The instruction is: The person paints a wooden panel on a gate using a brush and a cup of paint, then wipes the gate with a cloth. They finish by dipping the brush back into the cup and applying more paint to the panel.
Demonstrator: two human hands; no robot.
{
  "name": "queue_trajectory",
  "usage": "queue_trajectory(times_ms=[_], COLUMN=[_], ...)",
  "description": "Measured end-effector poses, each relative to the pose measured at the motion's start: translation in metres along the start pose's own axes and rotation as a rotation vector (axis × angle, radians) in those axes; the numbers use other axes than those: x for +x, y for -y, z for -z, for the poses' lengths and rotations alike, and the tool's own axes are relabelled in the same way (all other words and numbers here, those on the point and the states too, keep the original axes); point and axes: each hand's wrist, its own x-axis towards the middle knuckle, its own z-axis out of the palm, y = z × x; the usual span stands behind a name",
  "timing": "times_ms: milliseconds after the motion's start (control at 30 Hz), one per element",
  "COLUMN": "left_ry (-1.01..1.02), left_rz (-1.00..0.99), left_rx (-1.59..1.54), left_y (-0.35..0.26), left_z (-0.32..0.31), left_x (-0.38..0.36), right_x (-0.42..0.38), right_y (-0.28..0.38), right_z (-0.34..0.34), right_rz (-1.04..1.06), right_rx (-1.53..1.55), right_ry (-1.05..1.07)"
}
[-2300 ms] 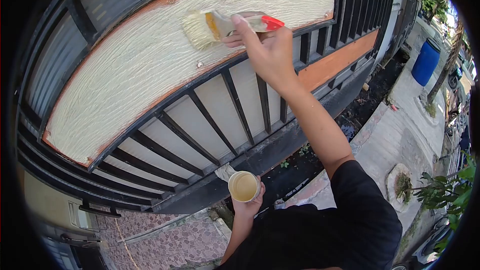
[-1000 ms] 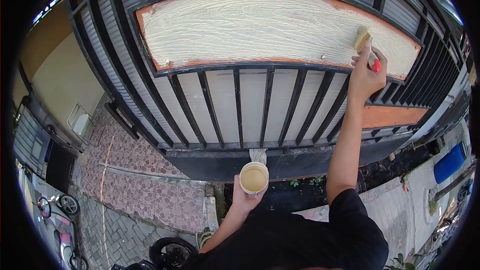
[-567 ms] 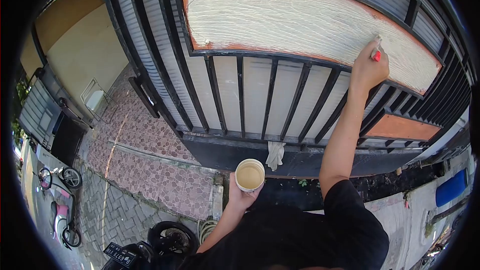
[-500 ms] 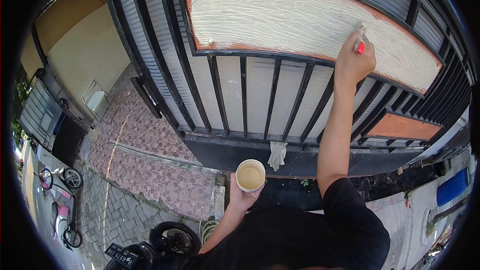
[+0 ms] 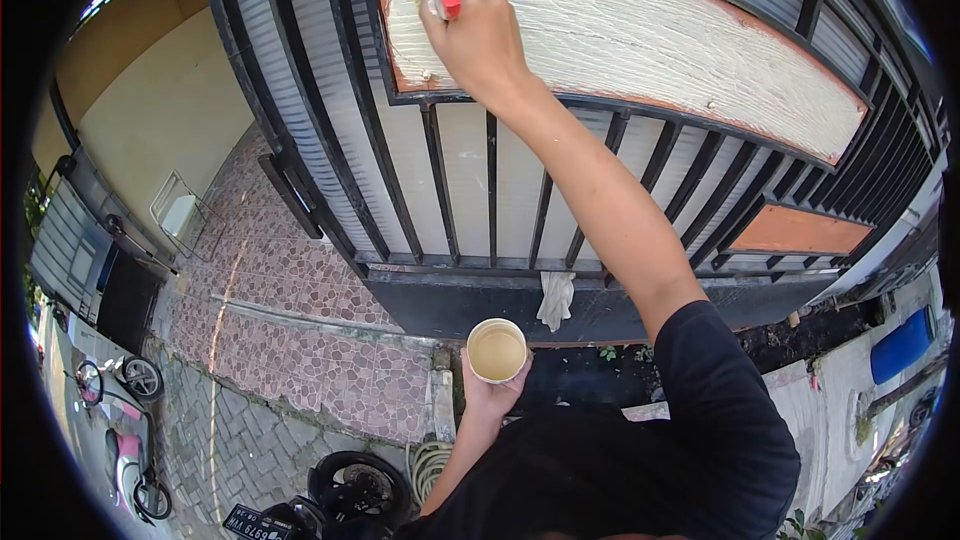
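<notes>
My right hand point(image 5: 482, 45) is closed round a paintbrush point(image 5: 451, 6) with a red handle end, near the left end of a long wooden panel point(image 5: 640, 45). Cream paint covers most of that panel, with orange-brown showing along its edges. The brush's bristles are at the panel's surface, partly hidden by my fingers. Low in front of my body, my left hand point(image 5: 490, 395) holds a paint cup point(image 5: 497, 351) upright, its fingers wrapped around the side. Pale cream paint is visible inside the cup.
Black gate bars point(image 5: 492, 190) frame the panel. A smaller orange panel point(image 5: 800, 230) sits lower right. A grey rag point(image 5: 556, 300) hangs from the lower rail. Below are a dark motorcycle point(image 5: 355, 490) and a coiled hose point(image 5: 430, 465). A blue barrel point(image 5: 902, 345) lies at right.
My right hand has swept the paintbrush from the right part of the panel to its left end. My left hand still holds the paint cup in nearly the same place.
</notes>
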Motion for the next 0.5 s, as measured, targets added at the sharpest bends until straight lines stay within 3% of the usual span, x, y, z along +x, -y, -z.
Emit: queue_trajectory(times_ms=[67,167,267,333,433,500], left_ry=[0.014,0.000,-0.036,-0.043,-0.042,-0.020], left_rz=[0.015,0.043,0.072,0.065,0.086,0.115], left_rx=[0.001,-0.002,0.010,0.030,0.011,0.020], left_y=[-0.004,-0.010,-0.011,-0.010,-0.004,0.001], left_z=[0.001,0.003,0.003,0.003,0.005,0.002], left_x=[-0.001,0.000,0.002,0.006,0.015,0.017], right_x=[0.001,-0.002,-0.016,-0.030,-0.035,-0.032], right_y=[-0.028,-0.079,-0.120,-0.152,-0.131,-0.110], right_z=[0.055,0.140,0.236,0.280,0.283,0.244], right_rz=[-0.105,-0.225,-0.508,-0.401,-0.350,-0.403], right_rx=[-0.035,-0.072,-0.315,-0.581,-0.735,-0.692], right_ry=[0.052,-0.116,-0.200,-0.349,-0.519,-0.407])
